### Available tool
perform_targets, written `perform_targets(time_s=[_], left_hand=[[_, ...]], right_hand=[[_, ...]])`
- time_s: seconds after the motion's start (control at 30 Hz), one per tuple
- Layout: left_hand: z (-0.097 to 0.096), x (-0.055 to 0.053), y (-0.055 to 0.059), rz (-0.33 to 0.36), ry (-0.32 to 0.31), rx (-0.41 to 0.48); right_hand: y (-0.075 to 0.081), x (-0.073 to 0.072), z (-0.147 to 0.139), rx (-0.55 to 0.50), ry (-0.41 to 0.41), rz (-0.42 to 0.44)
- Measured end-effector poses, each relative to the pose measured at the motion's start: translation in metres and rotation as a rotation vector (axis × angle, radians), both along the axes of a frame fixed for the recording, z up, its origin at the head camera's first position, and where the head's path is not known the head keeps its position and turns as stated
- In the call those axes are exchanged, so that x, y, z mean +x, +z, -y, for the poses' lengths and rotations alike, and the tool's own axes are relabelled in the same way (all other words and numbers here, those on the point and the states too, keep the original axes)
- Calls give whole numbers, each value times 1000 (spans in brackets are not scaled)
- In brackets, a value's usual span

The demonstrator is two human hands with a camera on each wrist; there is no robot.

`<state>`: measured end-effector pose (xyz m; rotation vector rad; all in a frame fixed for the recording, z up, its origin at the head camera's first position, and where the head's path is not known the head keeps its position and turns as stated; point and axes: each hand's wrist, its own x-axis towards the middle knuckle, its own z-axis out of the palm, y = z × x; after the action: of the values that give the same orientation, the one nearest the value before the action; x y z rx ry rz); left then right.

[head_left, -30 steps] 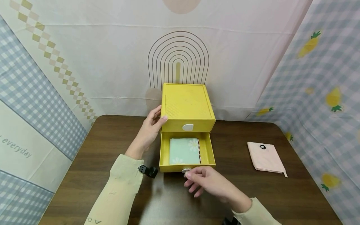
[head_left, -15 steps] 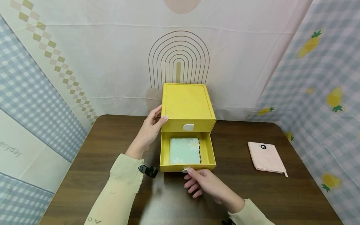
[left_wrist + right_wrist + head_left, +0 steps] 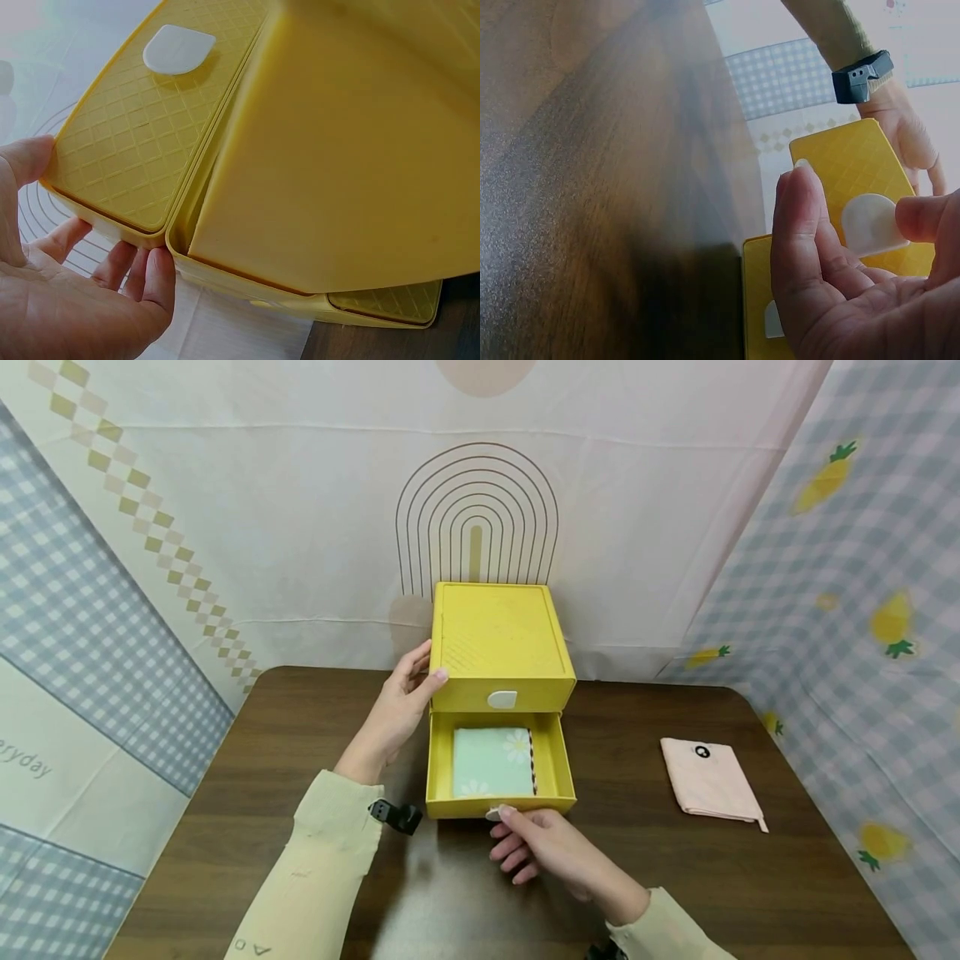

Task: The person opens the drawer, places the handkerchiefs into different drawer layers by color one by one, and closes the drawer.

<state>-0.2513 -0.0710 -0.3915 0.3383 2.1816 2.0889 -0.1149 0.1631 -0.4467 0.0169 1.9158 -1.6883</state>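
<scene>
A yellow drawer unit [image 3: 498,627] stands at the back of the table, its middle drawer [image 3: 558,760] pulled out. In that drawer lies a folded mint-green cloth [image 3: 491,762] with white daisies and a striped edge. My left hand [image 3: 393,714] grips the unit's upper left side, thumb at the front edge and fingers along the side. At the pulled-out drawer's front, my right hand [image 3: 551,847] pinches the white handle [image 3: 870,223] with the thumb on it, the other fingers loosely curled below. The upper drawer's white handle [image 3: 178,50] shows in the left wrist view.
A folded pink cloth [image 3: 708,781] with a round black patch lies on the brown table [image 3: 630,893] at the right. A lower drawer [image 3: 390,301] stays closed beneath the pulled-out one. Printed curtains [image 3: 315,527] hang behind and at both sides.
My right thumb has shifted up onto the handle and the right forearm has moved slightly left. The drawer, the cloths and my left hand look the same.
</scene>
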Motion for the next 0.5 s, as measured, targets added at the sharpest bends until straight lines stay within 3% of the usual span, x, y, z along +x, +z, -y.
perform_targets(time_s=[0.5], left_hand=[[0, -1, 0, -2, -1, 5]], right_hand=[[-1, -18, 1, 32, -37, -35]])
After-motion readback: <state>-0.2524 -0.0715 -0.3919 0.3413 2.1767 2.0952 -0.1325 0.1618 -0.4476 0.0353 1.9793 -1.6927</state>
